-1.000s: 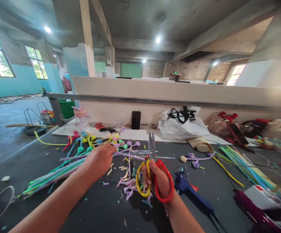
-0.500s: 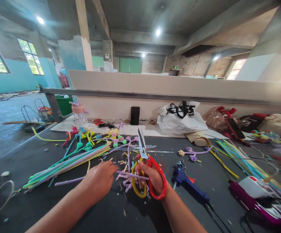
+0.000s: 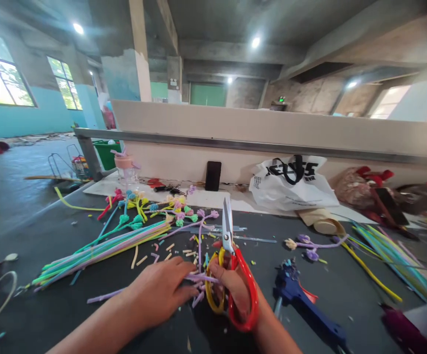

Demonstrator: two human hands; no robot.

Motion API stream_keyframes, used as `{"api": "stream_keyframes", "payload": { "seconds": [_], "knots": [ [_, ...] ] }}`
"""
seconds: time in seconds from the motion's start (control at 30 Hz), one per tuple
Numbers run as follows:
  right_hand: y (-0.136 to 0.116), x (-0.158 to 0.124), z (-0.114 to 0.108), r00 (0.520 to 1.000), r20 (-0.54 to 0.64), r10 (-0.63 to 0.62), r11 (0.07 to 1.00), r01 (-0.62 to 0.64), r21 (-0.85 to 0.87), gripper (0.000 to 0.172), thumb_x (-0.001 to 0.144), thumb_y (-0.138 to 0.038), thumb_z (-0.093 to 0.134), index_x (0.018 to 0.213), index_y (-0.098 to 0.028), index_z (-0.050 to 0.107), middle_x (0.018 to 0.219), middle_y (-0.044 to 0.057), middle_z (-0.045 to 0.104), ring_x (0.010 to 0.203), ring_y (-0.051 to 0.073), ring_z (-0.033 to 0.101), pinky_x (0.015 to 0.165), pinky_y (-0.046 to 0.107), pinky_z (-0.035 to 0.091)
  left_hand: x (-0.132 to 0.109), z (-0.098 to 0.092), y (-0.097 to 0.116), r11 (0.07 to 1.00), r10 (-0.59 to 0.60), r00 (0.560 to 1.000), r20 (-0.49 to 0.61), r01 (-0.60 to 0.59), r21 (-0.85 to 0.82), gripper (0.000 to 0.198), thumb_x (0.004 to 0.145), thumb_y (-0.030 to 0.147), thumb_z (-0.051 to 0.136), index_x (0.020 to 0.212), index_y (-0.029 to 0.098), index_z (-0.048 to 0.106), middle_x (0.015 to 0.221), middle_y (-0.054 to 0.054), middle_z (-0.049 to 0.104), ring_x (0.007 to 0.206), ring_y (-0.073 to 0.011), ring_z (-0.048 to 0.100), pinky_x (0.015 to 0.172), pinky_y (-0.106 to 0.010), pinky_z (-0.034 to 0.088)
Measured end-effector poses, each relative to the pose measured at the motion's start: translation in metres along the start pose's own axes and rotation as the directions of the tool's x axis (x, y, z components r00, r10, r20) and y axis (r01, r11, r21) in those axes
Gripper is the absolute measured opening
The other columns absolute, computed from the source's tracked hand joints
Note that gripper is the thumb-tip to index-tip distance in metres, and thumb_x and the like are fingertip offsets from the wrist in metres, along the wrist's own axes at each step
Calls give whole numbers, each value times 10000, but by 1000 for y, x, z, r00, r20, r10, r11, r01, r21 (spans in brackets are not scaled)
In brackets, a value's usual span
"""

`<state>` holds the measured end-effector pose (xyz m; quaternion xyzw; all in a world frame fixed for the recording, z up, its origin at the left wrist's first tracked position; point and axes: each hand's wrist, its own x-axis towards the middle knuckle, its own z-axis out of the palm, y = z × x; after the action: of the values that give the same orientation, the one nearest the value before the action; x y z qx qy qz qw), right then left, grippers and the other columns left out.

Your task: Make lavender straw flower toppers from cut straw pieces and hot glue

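Observation:
My right hand [image 3: 233, 282] is closed round a pair of scissors [image 3: 227, 226] with one red and one yellow handle loop. The blades point up and away from me and look nearly together. To its left is my left hand [image 3: 167, 287], palm down, thumb and fingers about a purple pipe cleaner [image 3: 105, 295]. One end of that stem sticks out beyond my left wrist; the other runs toward the scissors' yellow loop. Short purple offcuts [image 3: 198, 297] lie beneath the fingers. Behind stands a purple stem with little blooms [image 3: 200, 241], lying flat on the dark table.
A bundle of pastel pipe cleaners [image 3: 103, 250] lies left, with fuzzy flowers [image 3: 136, 221] behind it. On the right are a blue glue gun [image 3: 305, 305], a purple flower stem [image 3: 320, 245] and more pipe cleaners [image 3: 390, 255]. A phone [image 3: 213, 176] and white bag [image 3: 290, 182] stand at the back.
My left hand has moved slightly right and down, closer to my right hand. The scissors stay in my right hand. The whole view has shifted a little.

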<state>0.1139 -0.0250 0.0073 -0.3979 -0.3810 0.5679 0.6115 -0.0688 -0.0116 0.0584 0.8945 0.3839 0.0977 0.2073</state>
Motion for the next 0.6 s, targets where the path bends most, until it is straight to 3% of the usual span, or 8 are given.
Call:
{"api": "stream_keyframes", "payload": {
  "seconds": [0.13,0.27,0.4,0.47,0.6],
  "knots": [
    [-3,-2,1,999,-36,2,1000,-2,-9,483,628,-309,745,1013,-243,461,569,-78,529,424,85,475,395,200,403,19,-1,3,992,25,997,-74,-34,-120,352,893,397,325,964,262,643,872,-45,650,808,-176,586,714,-263,433],
    [-12,-5,2,999,-23,42,999,-41,27,493,635,-350,732,1010,-244,430,532,-103,485,312,46,360,293,170,314,71,-13,-13,980,-200,944,-261,189,-68,309,836,319,407,691,197,651,688,-37,624,693,-181,554,645,-281,401],
    [-17,-4,0,999,-44,26,996,-22,88,529,600,-344,751,995,-239,415,523,-116,473,303,37,345,287,168,320,107,-20,-10,979,-199,950,-241,183,-85,254,785,260,442,668,150,638,674,-43,616,700,-181,549,602,-266,373],
    [-20,-3,-2,997,-77,26,998,-21,65,521,596,-322,752,989,-234,420,515,-116,472,314,41,360,293,163,322,103,-16,1,984,-154,973,-171,135,-115,279,786,297,443,637,149,628,601,-23,594,614,-157,534,527,-247,343],
    [-22,-2,-2,995,-98,17,1000,-15,20,481,624,-307,727,987,-236,418,514,-113,489,327,42,379,307,150,314,66,-1,18,975,-46,999,-20,41,-218,357,812,397,419,635,164,624,545,14,591,523,-115,522,455,-210,319]
  ]
}}
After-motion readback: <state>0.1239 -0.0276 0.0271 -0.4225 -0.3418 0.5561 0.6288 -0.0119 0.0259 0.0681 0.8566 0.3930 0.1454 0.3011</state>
